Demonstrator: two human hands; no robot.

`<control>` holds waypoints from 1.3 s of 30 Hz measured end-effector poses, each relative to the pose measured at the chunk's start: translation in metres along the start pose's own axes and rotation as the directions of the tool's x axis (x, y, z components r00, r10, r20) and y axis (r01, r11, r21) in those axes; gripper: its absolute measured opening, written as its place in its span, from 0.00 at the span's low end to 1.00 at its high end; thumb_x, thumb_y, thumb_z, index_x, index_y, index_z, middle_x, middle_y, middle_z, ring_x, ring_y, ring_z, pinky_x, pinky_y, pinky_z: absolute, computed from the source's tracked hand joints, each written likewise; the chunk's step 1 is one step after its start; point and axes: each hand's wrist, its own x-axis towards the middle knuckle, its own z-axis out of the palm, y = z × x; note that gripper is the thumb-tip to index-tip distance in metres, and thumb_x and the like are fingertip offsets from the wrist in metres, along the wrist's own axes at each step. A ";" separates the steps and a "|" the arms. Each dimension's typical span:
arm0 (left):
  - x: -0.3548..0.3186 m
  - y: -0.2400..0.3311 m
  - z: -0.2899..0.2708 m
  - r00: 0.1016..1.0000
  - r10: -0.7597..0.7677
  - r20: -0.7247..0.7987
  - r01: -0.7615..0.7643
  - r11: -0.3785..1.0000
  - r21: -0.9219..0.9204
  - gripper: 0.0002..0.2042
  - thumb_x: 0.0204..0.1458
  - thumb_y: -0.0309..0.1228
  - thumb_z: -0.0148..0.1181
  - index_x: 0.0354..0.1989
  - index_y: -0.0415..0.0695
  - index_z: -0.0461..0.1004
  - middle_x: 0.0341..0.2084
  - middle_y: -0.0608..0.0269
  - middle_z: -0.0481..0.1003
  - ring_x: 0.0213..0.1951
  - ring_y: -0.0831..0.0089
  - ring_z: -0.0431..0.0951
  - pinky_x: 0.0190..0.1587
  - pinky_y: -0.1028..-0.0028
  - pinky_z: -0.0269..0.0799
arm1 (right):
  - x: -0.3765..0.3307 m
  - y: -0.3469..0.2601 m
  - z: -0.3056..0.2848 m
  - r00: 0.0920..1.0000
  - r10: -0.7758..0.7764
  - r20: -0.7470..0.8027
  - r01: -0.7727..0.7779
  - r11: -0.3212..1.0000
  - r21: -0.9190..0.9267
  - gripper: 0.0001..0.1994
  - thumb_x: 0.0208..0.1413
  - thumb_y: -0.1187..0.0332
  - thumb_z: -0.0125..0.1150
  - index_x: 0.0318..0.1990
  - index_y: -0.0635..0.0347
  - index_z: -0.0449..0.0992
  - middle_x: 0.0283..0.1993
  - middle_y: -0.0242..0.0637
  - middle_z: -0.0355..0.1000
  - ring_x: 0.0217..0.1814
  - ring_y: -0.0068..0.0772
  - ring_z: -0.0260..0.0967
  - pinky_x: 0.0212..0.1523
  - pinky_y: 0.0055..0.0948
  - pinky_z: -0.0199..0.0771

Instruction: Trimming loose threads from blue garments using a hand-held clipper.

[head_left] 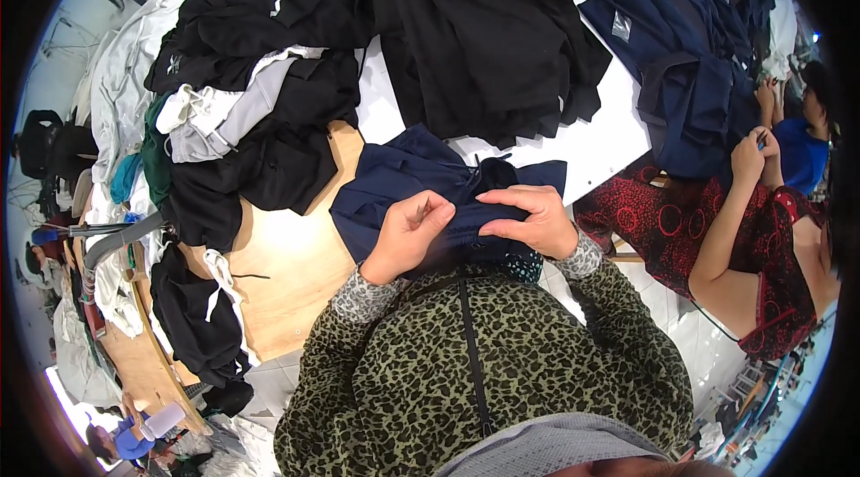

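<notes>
A navy garment (385,174) lies at the table's near edge, in front of my body, with a dark drawstring at its upper middle. Above its left part is my left hand (410,233), fingers curled in and thumb pressed against them; whatever they may pinch is too small to make out. My right hand (537,219) hovers over the garment's right part, its thumb and forefinger apart in a C shape with nothing visible between them. A gap separates the two hands.
Black garments (484,29) are stacked beyond my hands. Black, grey and white clothes (260,119) pile up at the left, navy garments (681,56) at the far right. The wooden tabletop (287,271) shows at the left. A person in a red-and-black patterned garment (663,217) works close on my right.
</notes>
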 end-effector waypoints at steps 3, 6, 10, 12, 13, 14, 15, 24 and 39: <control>-0.001 -0.003 0.000 1.000 0.007 0.003 -0.007 1.000 -0.013 0.08 0.57 0.30 0.54 0.31 0.38 0.71 0.21 0.78 0.66 0.26 0.90 0.60 0.27 0.86 0.56 | 0.000 0.000 0.000 1.000 0.006 0.027 -0.006 1.000 -0.018 0.17 0.41 0.67 0.71 0.41 0.61 0.77 0.34 0.41 0.76 0.33 0.30 0.75 0.34 0.22 0.72; -0.002 -0.004 0.000 1.000 0.000 0.005 0.000 1.000 -0.028 0.07 0.57 0.30 0.54 0.31 0.38 0.71 0.22 0.78 0.66 0.26 0.90 0.60 0.28 0.86 0.56 | 0.000 0.003 0.004 0.999 0.049 0.019 -0.050 0.998 0.047 0.16 0.42 0.67 0.71 0.40 0.62 0.78 0.32 0.40 0.76 0.31 0.29 0.75 0.32 0.23 0.72; -0.001 -0.005 -0.001 0.999 -0.030 0.021 0.031 0.997 -0.077 0.07 0.57 0.30 0.54 0.32 0.38 0.71 0.22 0.79 0.66 0.26 0.90 0.60 0.28 0.86 0.56 | -0.001 0.007 0.004 0.998 0.051 0.041 -0.052 0.998 0.019 0.14 0.43 0.67 0.70 0.37 0.62 0.78 0.30 0.38 0.76 0.28 0.28 0.74 0.29 0.22 0.71; -0.001 -0.007 -0.002 0.999 -0.043 0.027 0.045 0.996 -0.082 0.07 0.57 0.30 0.54 0.32 0.38 0.71 0.23 0.79 0.66 0.26 0.90 0.60 0.29 0.87 0.56 | -0.001 0.007 0.004 0.995 0.072 0.073 -0.071 0.997 -0.019 0.12 0.44 0.68 0.69 0.35 0.63 0.78 0.29 0.37 0.76 0.26 0.25 0.73 0.26 0.20 0.70; -0.001 -0.007 -0.003 0.998 -0.054 0.033 0.057 0.995 -0.087 0.07 0.57 0.30 0.54 0.32 0.38 0.71 0.23 0.79 0.66 0.26 0.90 0.60 0.29 0.87 0.56 | -0.001 0.007 0.005 0.995 0.073 0.072 -0.072 0.997 -0.019 0.12 0.44 0.68 0.69 0.35 0.63 0.78 0.29 0.37 0.76 0.26 0.25 0.73 0.26 0.20 0.70; -0.001 -0.008 -0.002 0.998 -0.055 0.035 0.058 0.995 -0.087 0.07 0.57 0.30 0.54 0.32 0.38 0.71 0.23 0.79 0.66 0.26 0.90 0.60 0.29 0.87 0.56 | -0.002 0.008 0.006 0.996 0.069 0.053 -0.069 0.998 0.007 0.11 0.44 0.68 0.69 0.34 0.63 0.77 0.29 0.37 0.76 0.25 0.23 0.72 0.24 0.20 0.69; -0.001 -0.008 -0.002 0.998 -0.049 0.036 0.052 0.994 -0.097 0.07 0.57 0.30 0.54 0.32 0.38 0.71 0.23 0.79 0.66 0.26 0.90 0.60 0.29 0.87 0.56 | -0.002 0.008 0.007 0.997 0.064 0.033 -0.065 0.997 0.034 0.10 0.45 0.69 0.68 0.33 0.63 0.77 0.29 0.37 0.76 0.24 0.22 0.72 0.23 0.19 0.68; 0.002 -0.013 -0.005 0.995 0.087 0.055 -0.088 0.996 0.008 0.05 0.55 0.26 0.56 0.33 0.37 0.71 0.24 0.74 0.69 0.28 0.88 0.65 0.32 0.85 0.61 | -0.005 0.011 0.011 0.998 0.003 -0.065 0.002 0.996 0.084 0.08 0.45 0.71 0.67 0.32 0.64 0.77 0.28 0.37 0.76 0.25 0.21 0.72 0.25 0.19 0.68; 0.016 -0.007 0.000 0.998 -0.046 0.032 0.046 0.999 -0.025 0.07 0.57 0.29 0.54 0.33 0.37 0.71 0.25 0.75 0.69 0.29 0.88 0.64 0.32 0.85 0.60 | 0.006 0.011 0.030 0.884 0.467 0.017 -0.323 0.584 0.745 0.05 0.48 0.79 0.63 0.31 0.63 0.73 0.31 0.26 0.72 0.33 0.12 0.66 0.36 0.13 0.66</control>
